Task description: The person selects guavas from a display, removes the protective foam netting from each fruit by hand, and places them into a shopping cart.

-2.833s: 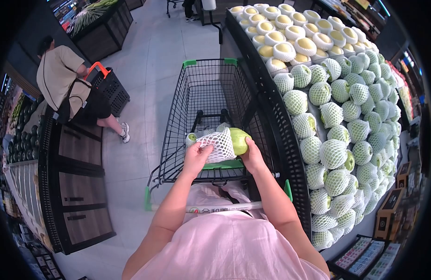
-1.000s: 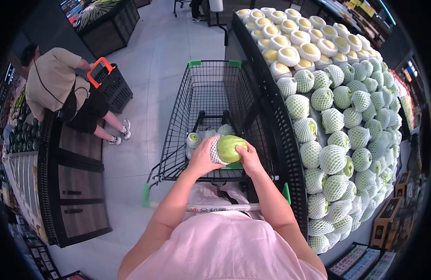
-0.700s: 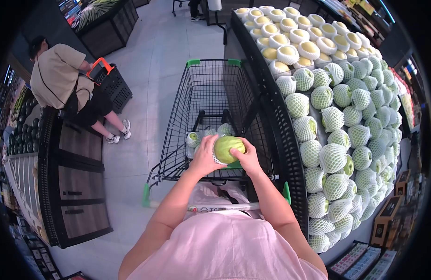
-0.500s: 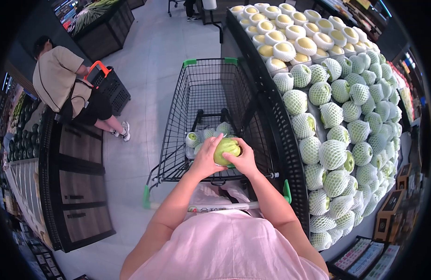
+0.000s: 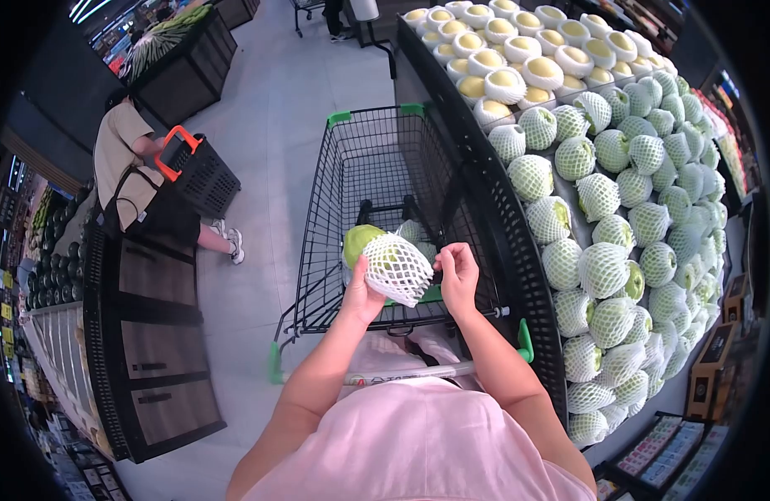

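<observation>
My left hand (image 5: 366,294) is wrapped round a green guava (image 5: 362,241) above the shopping cart. A white foam net (image 5: 404,271) covers the guava's right side and hangs loose past it, while the left side is bare. Close to the net's right edge is my right hand (image 5: 458,280), with its fingers curled in a pinch. Whether those fingertips hold the net's edge cannot be made out. Below, inside the cart (image 5: 383,150), other netted fruit (image 5: 412,231) shows partly behind the guava.
Along the right runs a display with green fruit in foam nets (image 5: 603,269) and yellow fruit in white nets (image 5: 503,82). On the left, a person (image 5: 128,159) carries a black basket with an orange handle (image 5: 208,185) beside a wooden counter (image 5: 169,313).
The guava has turned, and the foam net now spreads over its right side. My right hand has come off the guava to the right. The person with the basket has shifted right.
</observation>
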The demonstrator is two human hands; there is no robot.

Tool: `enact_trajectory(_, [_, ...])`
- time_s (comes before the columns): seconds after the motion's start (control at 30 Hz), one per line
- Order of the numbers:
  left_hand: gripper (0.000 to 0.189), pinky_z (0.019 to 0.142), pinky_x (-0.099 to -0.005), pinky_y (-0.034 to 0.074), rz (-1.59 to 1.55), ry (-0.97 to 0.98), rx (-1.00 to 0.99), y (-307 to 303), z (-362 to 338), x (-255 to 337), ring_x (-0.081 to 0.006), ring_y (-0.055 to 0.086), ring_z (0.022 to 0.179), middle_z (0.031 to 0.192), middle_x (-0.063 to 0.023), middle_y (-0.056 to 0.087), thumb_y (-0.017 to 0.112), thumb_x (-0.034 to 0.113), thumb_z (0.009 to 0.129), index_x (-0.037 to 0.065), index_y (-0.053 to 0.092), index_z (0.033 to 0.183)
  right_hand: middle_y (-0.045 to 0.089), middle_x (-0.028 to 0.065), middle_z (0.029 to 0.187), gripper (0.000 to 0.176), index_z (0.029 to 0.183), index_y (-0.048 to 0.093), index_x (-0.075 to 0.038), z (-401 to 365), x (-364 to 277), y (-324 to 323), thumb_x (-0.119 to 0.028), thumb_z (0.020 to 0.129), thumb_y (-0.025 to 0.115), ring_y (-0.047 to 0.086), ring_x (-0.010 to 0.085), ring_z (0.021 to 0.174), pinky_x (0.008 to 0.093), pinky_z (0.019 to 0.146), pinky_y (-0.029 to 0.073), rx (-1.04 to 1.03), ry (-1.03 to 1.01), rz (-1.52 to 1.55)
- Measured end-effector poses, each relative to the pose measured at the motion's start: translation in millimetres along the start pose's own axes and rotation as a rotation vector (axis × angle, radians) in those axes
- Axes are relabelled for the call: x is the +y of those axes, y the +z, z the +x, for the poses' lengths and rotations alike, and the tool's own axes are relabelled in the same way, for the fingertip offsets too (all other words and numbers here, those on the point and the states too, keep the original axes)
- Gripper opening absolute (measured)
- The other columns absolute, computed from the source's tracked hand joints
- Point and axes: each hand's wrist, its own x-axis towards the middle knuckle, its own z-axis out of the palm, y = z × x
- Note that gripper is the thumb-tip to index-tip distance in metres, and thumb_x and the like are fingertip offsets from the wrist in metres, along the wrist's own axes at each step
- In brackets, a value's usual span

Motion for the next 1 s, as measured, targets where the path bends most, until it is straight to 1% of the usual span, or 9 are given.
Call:
enact_trajectory(0.13, [0.071, 0.108, -0.0439, 0.036, -0.132, 0.049, -0.023, 4, 1, 0, -0.0244, 0.049, 0.124, 0.134, -0.0072, 0.053, 0.065, 0.051, 0.084, 0.008, 0.043, 0.137, 0.062, 0.0013, 0.065, 0.015, 0.077, 0.059, 0.001, -15, -12, 10, -0.004, 0.091, 0.059, 0.059, 0.0062, 0.059, 0.0199, 0.058, 0.048, -0.128, -0.053, -0.092])
enact_trajectory(0.17, [0.070, 0.108, -0.0438, 0.036, -0.117, 0.057, 0.001, 2, 2, -1, -0.0243, 0.049, 0.124, 0.134, -0.0072, 0.053, 0.066, 0.049, 0.084, 0.008, 0.043, 0.137, 0.066, 0.0062, 0.073, 0.006, 0.079, 0.063, 0.001, -18, -8, 7, -0.001, 0.085, 0.065, 0.064, 0.0118, 0.067, 0.0229, 0.062, 0.051, -0.170, -0.119, -0.159])
enact_trajectory(0.23, [0.069, 0.108, -0.0435, 0.037, -0.087, 0.076, 0.043, -1, 5, -3, -0.0242, 0.049, 0.124, 0.134, -0.0073, 0.053, 0.068, 0.045, 0.084, 0.008, 0.043, 0.137, 0.067, 0.0099, 0.082, 0.007, 0.081, 0.065, 0.000, -16, -38, 17, 0.003, 0.076, 0.070, 0.066, 0.0188, 0.073, 0.0276, 0.065, 0.053, -0.143, -0.641, -0.443])
enact_trajectory(0.27, [0.068, 0.108, -0.0434, 0.037, -0.090, 0.079, 0.057, -3, 6, -4, -0.0240, 0.049, 0.123, 0.133, -0.0074, 0.053, 0.070, 0.042, 0.084, 0.008, 0.043, 0.136, 0.065, 0.0121, 0.088, 0.015, 0.083, 0.066, -0.001, -19, -38, 16, 0.005, 0.071, 0.071, 0.066, 0.0240, 0.079, 0.0304, 0.067, 0.054, -0.148, -0.631, -0.452])
enact_trajectory(0.37, [0.068, 0.108, -0.0433, 0.038, -0.050, 0.112, 0.069, -7, 8, -8, -0.0240, 0.050, 0.123, 0.134, -0.0074, 0.052, 0.070, 0.040, 0.084, 0.008, 0.042, 0.137, 0.065, 0.0122, 0.087, 0.017, 0.085, 0.065, 0.000, -19, -33, 15, 0.006, 0.070, 0.071, 0.066, 0.0249, 0.079, 0.0311, 0.067, 0.054, -0.207, -0.592, -0.503])
enact_trajectory(0.43, [0.070, 0.107, -0.0439, 0.039, 0.048, 0.159, 0.040, -8, 9, -10, -0.0244, 0.049, 0.124, 0.135, -0.0072, 0.052, 0.067, 0.046, 0.085, 0.009, 0.041, 0.138, 0.060, 0.0167, 0.104, 0.035, 0.099, 0.060, -0.001, -16, -26, 11, 0.004, 0.066, 0.074, 0.064, 0.0284, 0.092, 0.0326, 0.076, 0.053, -0.229, -0.398, -0.529])
enact_trajectory(0.7, [0.068, 0.104, -0.0408, 0.041, 0.130, 0.259, 0.008, 4, 2, -10, -0.0227, 0.051, 0.122, 0.132, -0.0077, 0.052, 0.073, 0.032, 0.083, 0.007, 0.041, 0.137, 0.047, 0.0109, 0.121, 0.052, 0.119, 0.045, -0.002, -12, -5, 8, 0.004, 0.073, 0.069, 0.053, 0.0216, 0.114, 0.0382, 0.093, 0.053, -0.376, 0.096, 0.011])
enact_trajectory(0.87, [0.069, 0.103, -0.0395, 0.042, 0.173, 0.318, -0.044, 6, 2, -12, -0.0223, 0.051, 0.121, 0.130, -0.0067, 0.052, 0.074, 0.031, 0.082, 0.007, 0.040, 0.136, 0.064, 0.0093, 0.115, 0.041, 0.121, 0.056, 0.004, -4, -8, 0, 0.003, 0.081, 0.067, 0.060, 0.0157, 0.107, 0.0287, 0.091, 0.049, -0.482, 0.368, 0.304])
enact_trajectory(1.0, [0.071, 0.104, -0.0399, 0.041, 0.218, 0.346, -0.054, 6, 3, -16, -0.0216, 0.050, 0.122, 0.130, -0.0068, 0.051, 0.076, 0.032, 0.081, 0.007, 0.039, 0.136, 0.063, 0.0087, 0.116, 0.047, 0.122, 0.056, 0.003, -7, -12, 5, 0.003, 0.078, 0.072, 0.060, 0.0145, 0.106, 0.0292, 0.093, 0.048, -0.424, 0.297, 0.229])
